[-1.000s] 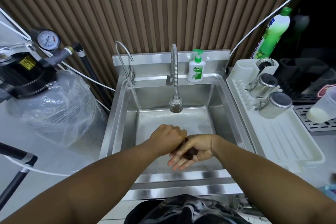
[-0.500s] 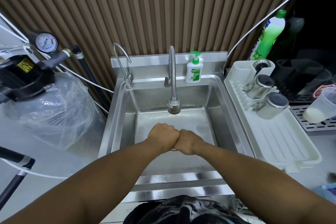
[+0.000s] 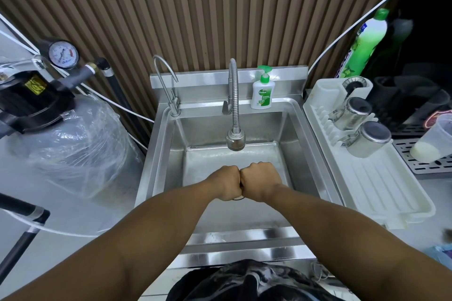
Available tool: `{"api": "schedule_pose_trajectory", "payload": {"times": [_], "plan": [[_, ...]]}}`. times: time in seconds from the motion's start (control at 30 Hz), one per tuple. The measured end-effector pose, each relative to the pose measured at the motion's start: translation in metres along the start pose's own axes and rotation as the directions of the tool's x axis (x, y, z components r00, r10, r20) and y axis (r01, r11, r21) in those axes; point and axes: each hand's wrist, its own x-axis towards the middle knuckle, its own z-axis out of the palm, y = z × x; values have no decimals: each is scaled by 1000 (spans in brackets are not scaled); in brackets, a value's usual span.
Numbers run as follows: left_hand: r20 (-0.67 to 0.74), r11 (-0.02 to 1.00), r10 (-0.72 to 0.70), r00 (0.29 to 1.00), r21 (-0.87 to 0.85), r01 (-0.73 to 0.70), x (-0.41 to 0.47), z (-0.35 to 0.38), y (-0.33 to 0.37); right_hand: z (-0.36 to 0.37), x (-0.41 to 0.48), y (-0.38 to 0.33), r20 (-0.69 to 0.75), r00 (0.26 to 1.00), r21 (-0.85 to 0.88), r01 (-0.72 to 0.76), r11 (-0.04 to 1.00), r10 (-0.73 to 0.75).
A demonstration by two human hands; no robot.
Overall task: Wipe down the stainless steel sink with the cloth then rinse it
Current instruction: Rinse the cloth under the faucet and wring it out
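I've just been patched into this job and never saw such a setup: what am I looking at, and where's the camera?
No machine here: each grip is a person's bare hand. The single camera sits on their head, looking down along both forearms. The left grip and right grip are curled into fists, knuckles together, over the steel sink, near the flexible tap. They are probably wringing the cloth, which is hidden inside them. A soap bottle stands on the back ledge; a white drying rack with two steel cups lies to the right.
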Motion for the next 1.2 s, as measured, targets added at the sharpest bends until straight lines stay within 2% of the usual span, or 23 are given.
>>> {"api": "schedule_pose_trajectory", "payload": {"times": [0.23,0.43,0.53,0.63,0.77,0.83,0.9,0.93,1.0,1.07,1.1,1.17,1.2], "plan": [[54,989,-44,998,-139,51,4,2,1,-4,0,7,-41,997,-96,65,993,-69],[141,969,-61,988,-229,93,3,2,1,-3,-1,9,-71,993,-77,84,993,-89],[165,960,-71,984,-258,113,3,3,2,3,3,13,-135,986,-41,94,995,-99],[181,951,-71,981,-285,122,3,1,1,-2,3,13,-58,991,-81,114,990,-119],[190,943,-77,979,-305,133,3,2,2,6,3,15,-153,979,-64,126,990,-135],[192,942,-80,978,-306,138,2,2,2,8,4,15,-215,967,-113,118,987,-140],[209,933,-79,975,-330,147,-1,4,1,2,0,13,-146,975,-135,150,979,-170],[212,922,-76,974,-358,150,-2,7,-2,-2,0,11,-43,988,-99,142,985,-147],[194,891,-61,979,-432,141,-6,14,-5,-11,-2,9,64,988,-22,139,990,-137],[177,849,-25,984,-516,114,-9,18,-8,-10,-1,17,133,985,209,78,975,-108],[176,819,-1,984,-565,102,-9,20,-9,-8,-1,26,182,977,407,27,913,-110],[161,748,37,986,-659,79,-10,22,-9,-7,-9,47,239,956,783,-85,617,-173],[146,712,49,988,-699,68,-10,23,-8,-10,-15,57,240,957,873,-138,469,-166]]}}
